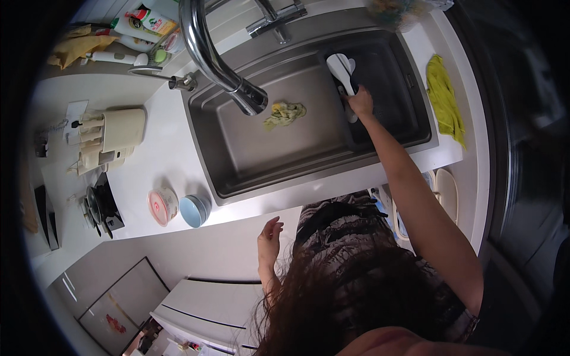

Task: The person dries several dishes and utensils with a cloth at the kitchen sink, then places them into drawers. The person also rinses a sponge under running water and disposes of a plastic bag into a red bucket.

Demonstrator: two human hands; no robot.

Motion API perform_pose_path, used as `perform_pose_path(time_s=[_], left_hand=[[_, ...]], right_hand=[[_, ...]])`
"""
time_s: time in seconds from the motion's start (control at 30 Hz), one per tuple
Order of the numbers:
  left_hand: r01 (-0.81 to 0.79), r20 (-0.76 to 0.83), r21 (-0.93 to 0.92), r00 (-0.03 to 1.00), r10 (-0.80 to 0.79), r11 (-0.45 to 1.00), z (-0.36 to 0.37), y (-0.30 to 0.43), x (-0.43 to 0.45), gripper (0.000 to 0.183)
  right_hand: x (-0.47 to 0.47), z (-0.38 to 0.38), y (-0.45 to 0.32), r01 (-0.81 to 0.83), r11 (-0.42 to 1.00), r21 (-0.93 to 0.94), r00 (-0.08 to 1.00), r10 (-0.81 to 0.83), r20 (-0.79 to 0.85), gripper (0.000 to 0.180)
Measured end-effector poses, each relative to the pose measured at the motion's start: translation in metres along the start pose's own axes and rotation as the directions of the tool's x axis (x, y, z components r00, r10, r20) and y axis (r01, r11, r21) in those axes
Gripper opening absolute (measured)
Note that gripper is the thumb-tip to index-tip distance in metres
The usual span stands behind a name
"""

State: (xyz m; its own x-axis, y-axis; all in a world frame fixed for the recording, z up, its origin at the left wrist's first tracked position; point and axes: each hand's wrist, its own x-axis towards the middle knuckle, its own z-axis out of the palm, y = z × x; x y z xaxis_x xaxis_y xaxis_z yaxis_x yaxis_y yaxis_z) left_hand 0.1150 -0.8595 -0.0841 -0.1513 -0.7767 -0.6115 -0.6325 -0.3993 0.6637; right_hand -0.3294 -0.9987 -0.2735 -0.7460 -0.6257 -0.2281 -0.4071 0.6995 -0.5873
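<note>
My right hand (361, 103) reaches into the dark drain basket (392, 102) on the right of the sink, its fingers around the handle of a white rice paddle (339, 66). Against the paddle's head lies another pale rounded utensil (352, 66), partly covered. More utensil ends show beside the fingers, too hidden to name. My left hand (269, 242) hangs in front of the counter, fingers loosely bent and apart, holding nothing. A crumpled yellow-green cloth (285, 114) lies on the floor of the grey sink (267, 151).
Over the sink's left part hangs a chrome faucet (222, 66). A light blue bowl (192, 211) and a lidded container (161, 206) stand near the counter's front edge. A knife block (122, 129) is at left, bottles (142, 26) behind. A green cloth (445, 100) lies at right.
</note>
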Motion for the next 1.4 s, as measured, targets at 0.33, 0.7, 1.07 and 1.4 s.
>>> perform_pose_path(time_s=[0.33, 0.7, 1.07, 1.4], left_hand=[[0.036, -0.035, -0.034, 0.999, -0.037, 0.999, 0.012, -0.002, -0.005, 0.027], [0.002, 0.007, 0.001, 1.0, -0.002, 1.0, 0.02, 0.015, 0.002, 0.027], [-0.669, 0.339, 0.371, 0.743, 0.577, 0.644, 0.103, 0.15, 0.118, 0.02], [-0.626, 0.766, 0.639, 0.57, 0.298, -0.447, 0.303, 0.217, 0.32, 0.028]], right_hand=[[0.016, 0.007, -0.011, -0.056, 0.994, -0.09, 0.997, 0.051, -0.057, 0.041], [0.026, -0.02, 0.001, -0.058, 0.974, -0.221, 0.992, 0.081, 0.096, 0.039], [0.008, -0.088, 0.025, -0.117, 0.927, 0.357, 0.943, -0.01, 0.334, 0.035], [-0.055, -0.199, 0.017, -0.323, 0.783, 0.531, 0.909, 0.101, 0.404, 0.035]])
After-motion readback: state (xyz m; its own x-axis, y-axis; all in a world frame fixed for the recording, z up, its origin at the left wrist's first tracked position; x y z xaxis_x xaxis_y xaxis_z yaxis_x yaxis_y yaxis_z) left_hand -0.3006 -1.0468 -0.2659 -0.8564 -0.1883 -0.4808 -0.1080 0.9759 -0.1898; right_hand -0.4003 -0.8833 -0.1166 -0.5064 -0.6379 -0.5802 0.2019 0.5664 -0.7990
